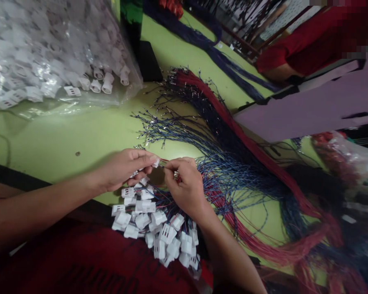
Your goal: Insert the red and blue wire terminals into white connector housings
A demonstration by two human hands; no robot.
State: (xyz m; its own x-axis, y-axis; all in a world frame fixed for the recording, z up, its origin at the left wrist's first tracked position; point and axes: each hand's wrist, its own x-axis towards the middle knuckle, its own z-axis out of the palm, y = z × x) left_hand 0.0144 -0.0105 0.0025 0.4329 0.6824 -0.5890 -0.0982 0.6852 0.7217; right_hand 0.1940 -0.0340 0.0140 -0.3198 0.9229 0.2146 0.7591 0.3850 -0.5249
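Near the middle of the frame you held a small white plastic connector (pixel 155 163), pinched at its end and tilted, with thin wire ends (pixel 163 162) meeting it from the right. Just below it, toward the lower centre, a heap of wired white connectors (pixel 159 228) lay jumbled, their blue and red leads trailing off to the right.

wire ends (pixel 167 162) hidden by fingers (pixel 171 167) — co-worker (pixel 309 45) cropped
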